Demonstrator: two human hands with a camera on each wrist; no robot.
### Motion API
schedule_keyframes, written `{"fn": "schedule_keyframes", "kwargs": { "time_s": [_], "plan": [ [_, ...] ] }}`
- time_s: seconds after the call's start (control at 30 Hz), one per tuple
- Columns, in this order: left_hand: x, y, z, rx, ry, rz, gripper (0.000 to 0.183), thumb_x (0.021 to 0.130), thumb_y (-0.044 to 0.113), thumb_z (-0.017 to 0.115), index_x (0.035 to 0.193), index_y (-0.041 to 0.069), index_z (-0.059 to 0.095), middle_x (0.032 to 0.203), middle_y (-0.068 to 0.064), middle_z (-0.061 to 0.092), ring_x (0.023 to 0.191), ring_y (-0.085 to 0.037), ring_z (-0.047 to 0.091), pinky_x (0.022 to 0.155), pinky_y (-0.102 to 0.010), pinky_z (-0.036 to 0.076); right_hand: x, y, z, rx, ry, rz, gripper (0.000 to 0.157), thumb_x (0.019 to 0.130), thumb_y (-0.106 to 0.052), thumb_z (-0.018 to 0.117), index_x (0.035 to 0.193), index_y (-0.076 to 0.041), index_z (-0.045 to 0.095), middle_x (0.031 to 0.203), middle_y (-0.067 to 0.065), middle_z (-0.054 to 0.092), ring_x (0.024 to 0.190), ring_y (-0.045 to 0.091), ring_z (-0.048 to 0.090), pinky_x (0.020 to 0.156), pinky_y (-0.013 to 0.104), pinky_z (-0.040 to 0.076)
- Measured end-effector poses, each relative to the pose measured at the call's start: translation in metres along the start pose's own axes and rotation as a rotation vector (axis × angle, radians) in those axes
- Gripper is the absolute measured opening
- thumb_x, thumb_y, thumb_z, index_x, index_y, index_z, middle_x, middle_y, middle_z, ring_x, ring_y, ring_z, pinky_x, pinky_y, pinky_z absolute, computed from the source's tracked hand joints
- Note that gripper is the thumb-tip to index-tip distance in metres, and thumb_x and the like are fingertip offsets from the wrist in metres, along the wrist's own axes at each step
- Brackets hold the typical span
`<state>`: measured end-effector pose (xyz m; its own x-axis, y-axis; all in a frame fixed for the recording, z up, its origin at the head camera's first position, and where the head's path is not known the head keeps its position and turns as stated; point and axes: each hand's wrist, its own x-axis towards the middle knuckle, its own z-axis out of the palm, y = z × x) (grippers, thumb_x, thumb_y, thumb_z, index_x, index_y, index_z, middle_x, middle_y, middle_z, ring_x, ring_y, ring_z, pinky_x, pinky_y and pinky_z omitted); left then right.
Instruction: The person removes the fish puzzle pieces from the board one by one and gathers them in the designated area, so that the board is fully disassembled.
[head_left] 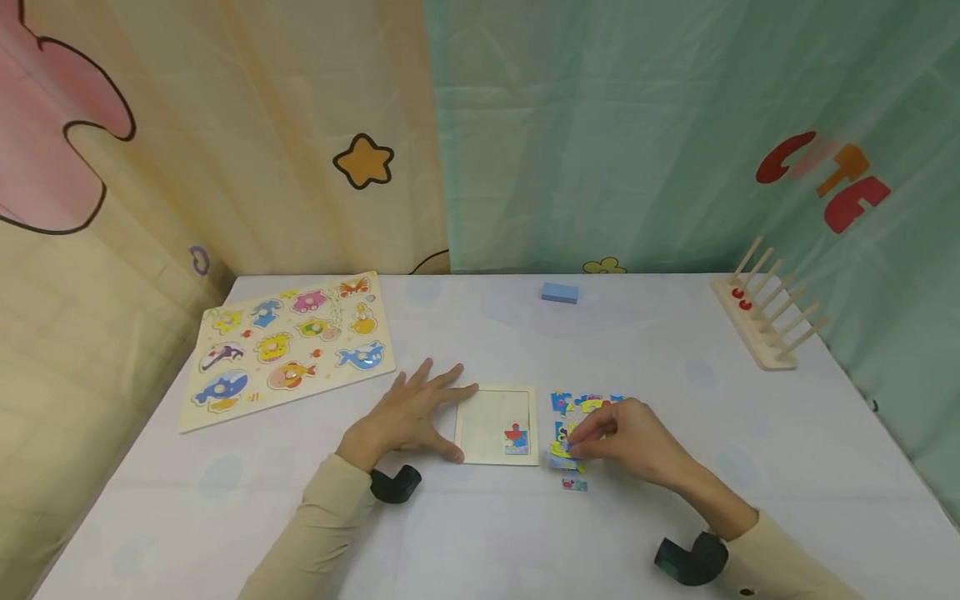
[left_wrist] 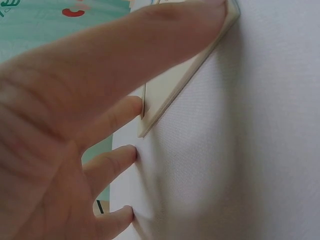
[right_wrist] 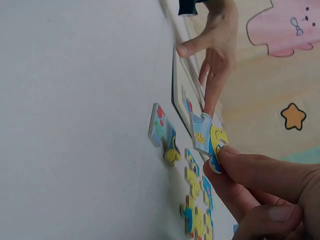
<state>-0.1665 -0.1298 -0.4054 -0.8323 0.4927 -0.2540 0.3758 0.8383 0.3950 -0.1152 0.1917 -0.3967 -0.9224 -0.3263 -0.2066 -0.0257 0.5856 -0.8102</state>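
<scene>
A shallow wooden puzzle tray [head_left: 480,421] lies in the middle of the table with one puzzle piece [head_left: 517,439] inside, toward its lower right corner. Spread at the tray's left edge, my left hand [head_left: 408,421] touches the frame with thumb and index finger. Beside the tray on the right, my right hand [head_left: 633,442] pinches a blue and yellow puzzle piece [right_wrist: 205,140] between thumb and fingers, raised off the table. Several loose puzzle pieces [head_left: 591,402] lie under and around that hand, partly hidden by it. A small separate piece [head_left: 575,484] sits nearest me.
At the left lies a large wooden board with animal shapes [head_left: 288,350]. A blue block [head_left: 559,292] rests near the back edge. A wooden peg stand [head_left: 757,325] with red beads is at the back right. Curtains [head_left: 600,125] hang behind the table.
</scene>
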Motion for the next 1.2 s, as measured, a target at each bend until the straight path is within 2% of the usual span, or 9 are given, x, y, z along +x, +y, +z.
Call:
{"fn": "schedule_keyframes", "kwargs": {
  "time_s": [0.23,0.53,0.8,1.03,1.2],
  "plan": [
    [0.000,0.000,-0.001,-0.003,-0.003,-0.004,0.096,0.062,0.049,0.090,0.147,0.031,0.048,0.162,0.001,0.025,0.149,-0.039,0.006,0.114,-0.066,0.007,-0.023,0.022,-0.017,0.022,0.010,0.073,0.016,0.079,-0.025,0.082,0.086,-0.012,0.078,0.082,-0.002,0.073,0.077,0.016,0.062,0.063,0.023,0.048],
    [0.000,-0.002,0.001,0.002,0.003,0.005,0.097,0.061,0.050,0.090,0.147,0.030,0.048,0.161,0.000,0.025,0.149,-0.040,0.007,0.114,-0.068,0.008,-0.029,0.029,-0.013,-0.065,0.064,0.135,0.011,0.076,-0.022,0.084,0.081,-0.015,0.077,0.080,-0.005,0.072,0.079,0.015,0.059,0.065,0.024,0.046],
    [0.000,-0.002,0.002,-0.005,0.000,-0.001,0.097,0.062,0.050,0.090,0.147,0.031,0.048,0.161,0.000,0.025,0.149,-0.039,0.007,0.114,-0.067,0.008,-0.028,0.026,-0.010,-0.145,0.107,0.137,0.008,0.075,-0.015,0.083,0.077,-0.018,0.076,0.076,-0.007,0.067,0.076,0.015,0.051,0.060,0.024,0.040],
    [0.000,-0.001,0.001,-0.004,-0.007,-0.007,0.097,0.062,0.050,0.090,0.147,0.031,0.047,0.162,0.001,0.024,0.149,-0.039,0.006,0.114,-0.066,0.007,-0.028,0.025,-0.010,-0.172,0.109,0.096,0.008,0.076,-0.012,0.081,0.077,-0.017,0.075,0.075,-0.008,0.066,0.072,0.013,0.052,0.059,0.023,0.042],
    [0.000,-0.001,0.002,-0.006,-0.006,-0.009,0.097,0.062,0.049,0.090,0.147,0.032,0.048,0.162,0.001,0.025,0.149,-0.038,0.005,0.115,-0.066,0.006,-0.029,0.025,-0.010,-0.191,0.122,0.114,0.009,0.075,-0.012,0.082,0.077,-0.017,0.075,0.074,-0.008,0.065,0.068,0.012,0.052,0.057,0.023,0.042]
  ]
}}
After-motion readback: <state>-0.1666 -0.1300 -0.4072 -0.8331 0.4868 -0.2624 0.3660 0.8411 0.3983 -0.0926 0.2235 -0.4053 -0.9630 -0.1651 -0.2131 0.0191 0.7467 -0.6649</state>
